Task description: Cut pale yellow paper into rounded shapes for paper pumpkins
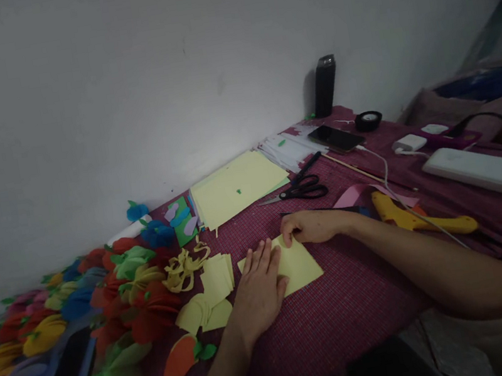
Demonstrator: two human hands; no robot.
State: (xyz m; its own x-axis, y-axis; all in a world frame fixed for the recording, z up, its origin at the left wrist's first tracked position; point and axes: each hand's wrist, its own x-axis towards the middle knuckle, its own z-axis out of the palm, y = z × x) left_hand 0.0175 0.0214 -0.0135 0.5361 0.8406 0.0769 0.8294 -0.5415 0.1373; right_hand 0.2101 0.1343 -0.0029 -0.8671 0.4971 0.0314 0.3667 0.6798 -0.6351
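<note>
Left hand [257,285]: laid flat, fingers extended, on the left part of the yellow sheet [299,269].
Right hand [312,226]: fingers curled at the sheet's far edge; cannot tell whether they pinch it.
Sheet's place: on the desk [343,291], near and right edges uncovered.
Left side: cut yellow pieces [215,280], close in.
Far side: scissors [301,190], then paper stack [250,182].
Room: desk surface stretches near and right.

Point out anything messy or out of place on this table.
The yellow offcuts lie in a loose tangle beside the cut squares, and a small green scrap looks stray on the large yellow sheets. I see no spill.
</note>
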